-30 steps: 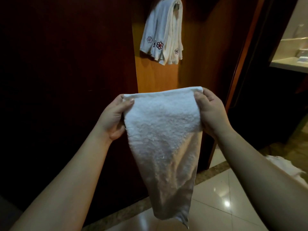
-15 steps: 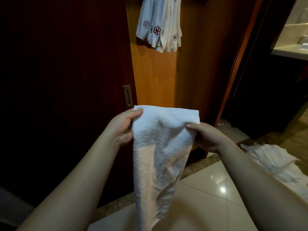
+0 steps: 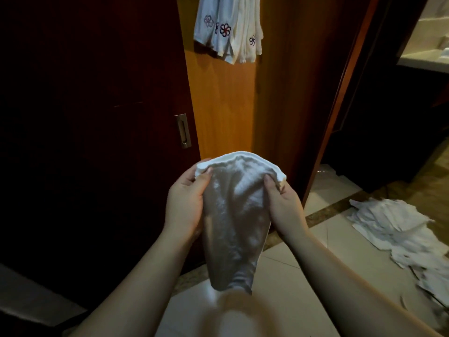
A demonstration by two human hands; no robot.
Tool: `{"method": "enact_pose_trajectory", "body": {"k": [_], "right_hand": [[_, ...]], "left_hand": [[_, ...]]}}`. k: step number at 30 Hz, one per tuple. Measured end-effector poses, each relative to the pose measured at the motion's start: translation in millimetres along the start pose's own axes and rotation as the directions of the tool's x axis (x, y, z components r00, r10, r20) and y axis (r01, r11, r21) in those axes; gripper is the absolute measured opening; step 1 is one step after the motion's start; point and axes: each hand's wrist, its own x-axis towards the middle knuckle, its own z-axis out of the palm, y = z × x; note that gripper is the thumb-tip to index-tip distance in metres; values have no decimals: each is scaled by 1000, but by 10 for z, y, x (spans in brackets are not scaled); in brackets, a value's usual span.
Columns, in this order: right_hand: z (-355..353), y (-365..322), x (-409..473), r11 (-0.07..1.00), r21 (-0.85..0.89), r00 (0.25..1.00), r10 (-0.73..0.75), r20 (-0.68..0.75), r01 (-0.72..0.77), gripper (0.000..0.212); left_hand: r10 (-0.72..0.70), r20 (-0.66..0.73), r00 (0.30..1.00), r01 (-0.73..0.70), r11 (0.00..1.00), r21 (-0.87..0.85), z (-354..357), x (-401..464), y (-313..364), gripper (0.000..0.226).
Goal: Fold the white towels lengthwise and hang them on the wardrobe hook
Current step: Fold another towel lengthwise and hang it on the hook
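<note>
Both hands held a white towel (image 3: pixel 233 215) in front of the wardrobe: the left hand (image 3: pixel 185 205) pinched its top left corner and the right hand (image 3: pixel 283 205) its top right, fingers curled into the cloth. The towel hung down between them, its top edge bowed upward. Other white towels (image 3: pixel 230 27) hung above, and a pile of towels (image 3: pixel 401 229) lay on the floor (image 3: pixel 315 276).

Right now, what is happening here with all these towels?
A person is folding a white towel in the air in front of an open wardrobe. The left hand and the right hand each pinch one end of its top edge, and the rest hangs down between them. Several flower-marked towels already hang inside the wardrobe above. A loose pile of white towels lies on the tiled floor to the right.
</note>
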Motion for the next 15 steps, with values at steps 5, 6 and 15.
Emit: {"method": "enact_pose_trajectory", "body": {"k": [5,6,15], "right_hand": [[120,-82,-190,993,114,999,18,28,-21,40],[143,-98,-215,989,148,999,7,48,-14,42],[258,-235,-271,947,320,949,-96,301,-6,49]], "left_hand": [[-7,-11,1000,6,997,-71,137,-245,-50,24],[-5,4,1000,6,997,-73,165,-280,-42,24],[-74,209,975,66,997,45,280,-394,6,30]]}}
